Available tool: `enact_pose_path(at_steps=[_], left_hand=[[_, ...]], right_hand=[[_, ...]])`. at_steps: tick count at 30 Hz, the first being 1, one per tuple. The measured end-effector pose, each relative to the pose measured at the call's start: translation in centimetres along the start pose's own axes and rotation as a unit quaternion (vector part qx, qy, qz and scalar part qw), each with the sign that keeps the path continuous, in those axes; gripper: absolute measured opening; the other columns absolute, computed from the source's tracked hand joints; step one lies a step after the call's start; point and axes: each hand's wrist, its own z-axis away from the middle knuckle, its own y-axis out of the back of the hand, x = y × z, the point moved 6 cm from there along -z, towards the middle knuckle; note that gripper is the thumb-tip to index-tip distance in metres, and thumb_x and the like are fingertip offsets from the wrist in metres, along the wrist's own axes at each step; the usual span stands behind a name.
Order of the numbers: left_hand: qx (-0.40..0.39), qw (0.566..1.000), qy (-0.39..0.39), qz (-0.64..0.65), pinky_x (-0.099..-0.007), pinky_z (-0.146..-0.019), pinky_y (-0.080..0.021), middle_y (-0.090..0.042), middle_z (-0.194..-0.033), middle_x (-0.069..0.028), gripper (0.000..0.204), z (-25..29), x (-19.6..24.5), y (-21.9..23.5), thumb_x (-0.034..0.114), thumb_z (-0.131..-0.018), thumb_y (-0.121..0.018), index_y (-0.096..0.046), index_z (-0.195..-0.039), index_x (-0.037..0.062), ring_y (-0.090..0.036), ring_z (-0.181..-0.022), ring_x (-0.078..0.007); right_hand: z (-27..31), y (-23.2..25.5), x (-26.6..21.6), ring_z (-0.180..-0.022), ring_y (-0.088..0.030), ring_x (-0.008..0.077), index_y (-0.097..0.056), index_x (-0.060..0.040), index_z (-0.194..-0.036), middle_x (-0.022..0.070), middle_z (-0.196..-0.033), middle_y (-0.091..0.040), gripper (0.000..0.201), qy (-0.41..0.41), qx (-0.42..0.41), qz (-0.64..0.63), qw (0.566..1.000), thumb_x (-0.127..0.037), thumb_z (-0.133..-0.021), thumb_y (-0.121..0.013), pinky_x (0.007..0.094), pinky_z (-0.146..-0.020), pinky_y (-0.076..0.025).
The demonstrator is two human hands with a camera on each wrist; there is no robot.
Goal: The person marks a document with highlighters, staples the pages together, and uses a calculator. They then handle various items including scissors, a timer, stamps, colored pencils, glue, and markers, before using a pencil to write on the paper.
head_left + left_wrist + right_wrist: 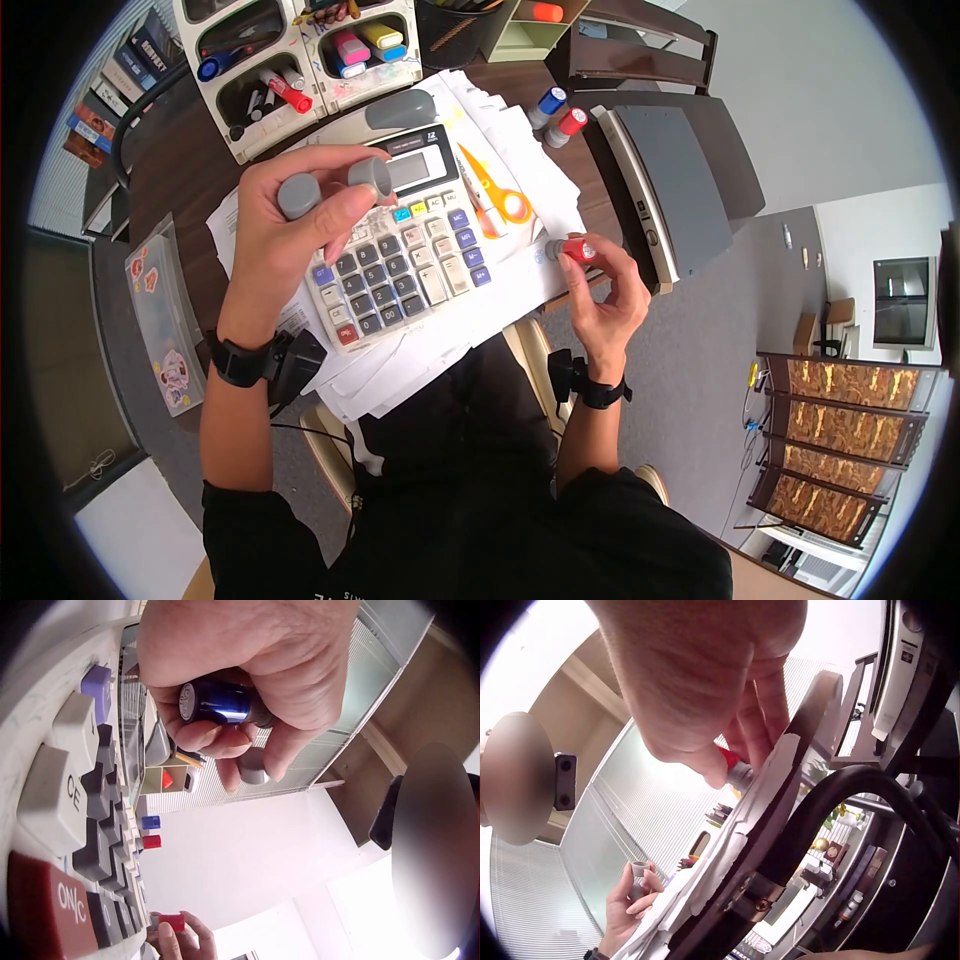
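Above the calculator point(385, 270), my left hand point(285, 235) pinches a hollow grey cap point(370, 178) between thumb and fingers. Its other fingers curl round a glossy blue stamp-like bottle point(217, 703), whose grey end point(299, 195) shows in the head view. At the right edge of the papers, my right hand point(612, 300) pinches a red and grey stamp-like bottle point(575, 250) between thumb and fingers; its grey end is at the paper in the right wrist view. Another blue one point(550, 101) and another red one point(571, 123) stand side by side beyond the papers.
Orange-handled scissors point(512, 205) lie on the papers point(400, 375) right of the calculator. A pen organiser point(230, 115) and a grey stapler-like object point(400, 108) are behind. A grey machine point(672, 185) stands right, a clear plastic case point(160, 320) left.
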Motion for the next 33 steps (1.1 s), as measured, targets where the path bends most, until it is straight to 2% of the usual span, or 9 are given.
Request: enact_pose_path(at_steps=[4, 6, 9, 13, 16, 18, 21, 22, 33], left_hand=[[0.004, 1.000, 0.000, -0.003, -0.0186, -0.052, -0.036, -0.064, -0.073, -0.0036, 0.029, -0.03, 0.02, -0.01, 0.013, -0.091, -0.072, -0.071, -0.113, -0.0055, -0.048, -0.051, -0.0033], [0.001, 1.000, -0.004, -0.008, -0.0183, -0.052, -0.037, -0.066, -0.075, -0.0046, 0.030, -0.01, -0.05, 0.07, 0.013, -0.090, -0.072, -0.071, -0.113, -0.0055, -0.048, -0.052, -0.0033], [0.001, 1.000, -0.010, -0.012, -0.0182, -0.052, -0.037, -0.069, -0.078, -0.0065, 0.031, 0.06, 0.07, -0.03, 0.013, -0.089, -0.072, -0.071, -0.114, -0.0050, -0.049, -0.053, -0.0032], [0.001, 1.000, 0.003, -0.010, -0.0184, -0.051, -0.037, -0.071, -0.082, -0.0083, 0.032, 0.20, 0.11, 0.05, 0.014, -0.088, -0.073, -0.071, -0.115, -0.0046, -0.049, -0.054, -0.0033], [-0.004, 1.000, 0.010, -0.007, -0.0183, -0.051, -0.037, -0.072, -0.085, -0.0092, 0.033, 0.31, 0.18, -0.07, 0.013, -0.087, -0.073, -0.070, -0.115, -0.0046, -0.050, -0.055, -0.0033], [-0.010, 1.000, 0.008, -0.013, -0.0182, -0.051, -0.037, -0.072, -0.087, -0.0095, 0.033, 0.30, 0.30, -0.10, 0.013, -0.087, -0.073, -0.070, -0.114, -0.0048, -0.049, -0.055, -0.0034], [-0.017, 1.000, -0.008, -0.016, -0.0182, -0.050, -0.037, -0.072, -0.087, -0.0106, 0.033, 0.37, 0.36, -0.31, 0.013, -0.088, -0.072, -0.070, -0.116, -0.0052, -0.049, -0.055, -0.0033], [-0.019, 1.000, -0.006, -0.016, -0.0182, -0.050, -0.037, -0.072, -0.087, -0.0106, 0.033, 0.47, 0.24, -0.28, 0.013, -0.088, -0.072, -0.070, -0.116, -0.0052, -0.049, -0.055, -0.0033], [0.000, 1.000, -0.005, 0.018, -0.0195, -0.051, -0.038, -0.072, -0.092, -0.0149, 0.034, -0.08, -0.02, 0.35, 0.013, -0.091, -0.070, -0.067, -0.117, -0.0086, -0.049, -0.052, -0.0039]], right_hand=[[-0.06, -0.02, 0.04, -0.084, -0.073, 0.0201, -0.067, -0.0008, -0.105, 0.0142, -0.099, -0.075, 0.030, 0.002, -0.002, 0.007, 1.000, -0.001, -0.080, -0.082, 0.0291, -0.074, -0.057], [-0.27, -0.10, -0.47, -0.082, -0.073, 0.0213, -0.067, -0.0006, -0.104, 0.0150, -0.098, -0.075, 0.029, 0.044, -0.010, 0.028, 0.999, 0.000, -0.079, -0.082, 0.0293, -0.072, -0.057], [-0.57, -0.18, -0.72, -0.081, -0.073, 0.0227, -0.067, -0.0001, -0.102, 0.0155, -0.098, -0.075, 0.030, 0.058, -0.014, 0.033, 0.998, 0.001, -0.077, -0.083, 0.0296, -0.070, -0.057], [-0.66, -0.43, -0.62, -0.081, -0.073, 0.0236, -0.067, 0.0000, -0.102, 0.0157, -0.097, -0.075, 0.030, 0.060, -0.022, 0.040, 0.997, 0.002, -0.076, -0.083, 0.0296, -0.068, -0.057], [-0.22, -0.63, -0.02, -0.080, -0.073, 0.0237, -0.068, -0.0004, -0.101, 0.0150, -0.095, -0.074, 0.031, 0.027, -0.025, 0.041, 0.998, 0.002, -0.075, -0.084, 0.0297, -0.067, -0.057], [-0.58, -0.63, -0.43, -0.076, -0.072, 0.0216, -0.068, -0.0009, -0.100, 0.0137, -0.093, -0.074, 0.031, 0.058, -0.028, 0.050, 0.997, 0.003, -0.074, -0.084, 0.0286, -0.062, -0.055], [-0.14, -0.67, 0.01, -0.073, -0.070, 0.0194, -0.069, -0.0017, -0.100, 0.0125, -0.090, -0.073, 0.031, 0.071, -0.011, 0.045, 0.996, 0.003, -0.073, -0.084, 0.0274, -0.058, -0.052], [-0.23, -0.63, -0.13, -0.072, -0.070, 0.0182, -0.069, -0.0024, -0.100, 0.0120, -0.089, -0.073, 0.031, 0.053, -0.013, 0.054, 0.997, 0.002, -0.073, -0.085, 0.0267, -0.055, -0.050], [-0.35, -0.43, -0.48, -0.075, -0.070, 0.0206, -0.069, -0.0007, -0.101, 0.0121, -0.089, -0.073, 0.030, 0.073, -0.005, 0.026, 0.997, 0.004, -0.074, -0.083, 0.0287, -0.060, -0.053]])
